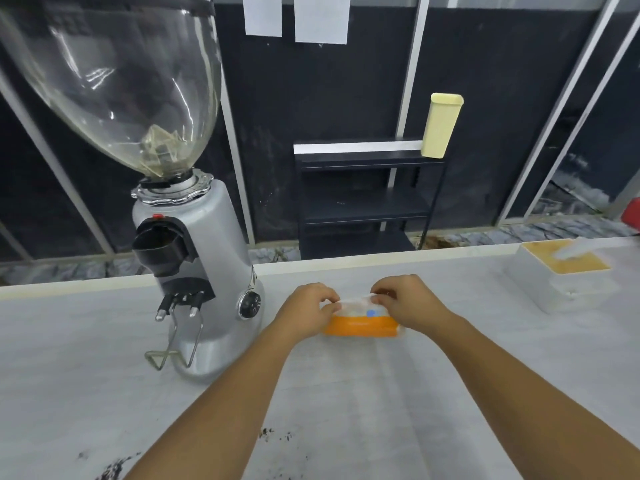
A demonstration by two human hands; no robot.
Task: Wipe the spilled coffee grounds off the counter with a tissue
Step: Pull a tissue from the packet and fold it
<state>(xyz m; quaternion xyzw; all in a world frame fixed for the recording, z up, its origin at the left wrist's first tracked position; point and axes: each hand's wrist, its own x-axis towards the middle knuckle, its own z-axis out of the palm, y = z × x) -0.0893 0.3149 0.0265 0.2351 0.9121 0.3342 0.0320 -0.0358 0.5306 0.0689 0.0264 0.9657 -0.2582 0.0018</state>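
An orange and white tissue pack [363, 323] lies on the white counter [381, 393], a little past its middle. My left hand [308, 311] grips the pack's left end with curled fingers. My right hand [405, 304] pinches the top of the pack at its right side. Dark coffee grounds [110, 467] are scattered on the counter near the front edge at the left, and a smaller patch of grounds [273, 434] lies between my forearms.
A silver coffee grinder [197, 271] with a clear hopper stands left of the pack. A white box [561, 275] with a brown top sits at the back right. Behind the counter stand a black shelf [367, 199] and a pale yellow container [441, 124].
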